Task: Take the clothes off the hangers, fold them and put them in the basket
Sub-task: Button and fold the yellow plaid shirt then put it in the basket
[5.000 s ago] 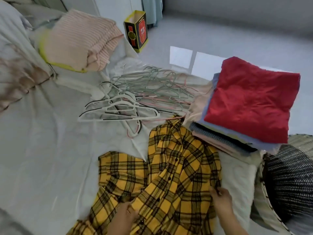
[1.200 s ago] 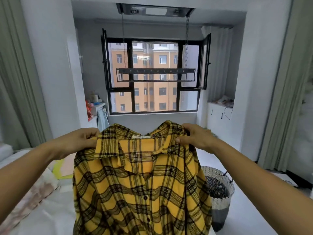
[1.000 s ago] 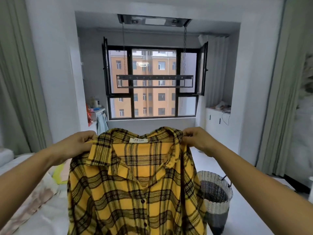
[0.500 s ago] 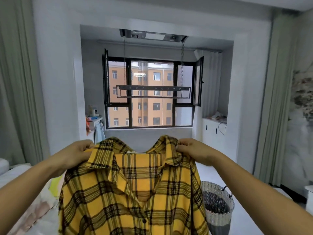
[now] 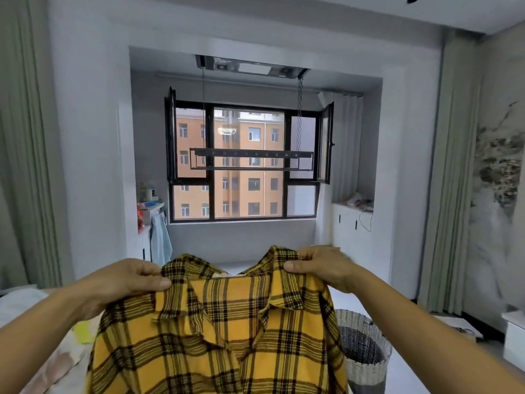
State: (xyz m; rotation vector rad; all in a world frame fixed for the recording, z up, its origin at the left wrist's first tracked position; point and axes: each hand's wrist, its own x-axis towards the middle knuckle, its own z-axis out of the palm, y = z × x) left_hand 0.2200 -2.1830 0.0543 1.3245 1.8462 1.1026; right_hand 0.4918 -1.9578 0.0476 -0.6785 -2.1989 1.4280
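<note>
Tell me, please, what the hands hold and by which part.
The yellow plaid shirt: left hand and right hand each pinch its shoulder beside the collar.

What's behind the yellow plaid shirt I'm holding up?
The woven basket stands behind the right edge of the shirt, its left side covered. Part of the bed shows at left. Anything straight behind the cloth is hidden.

I logged the shirt (image 5: 221, 336) at lower centre as yellow with a black plaid check. The basket (image 5: 369, 368) at lower right showed a white-and-black weave. I recorded the curtains (image 5: 25, 166) at both frame edges as pale green. The window frame (image 5: 210, 166) was black and the building (image 5: 247, 194) behind it orange. The cloth (image 5: 160, 240) at centre left was light blue. The wall (image 5: 91, 137) read plain grey-white.
</note>
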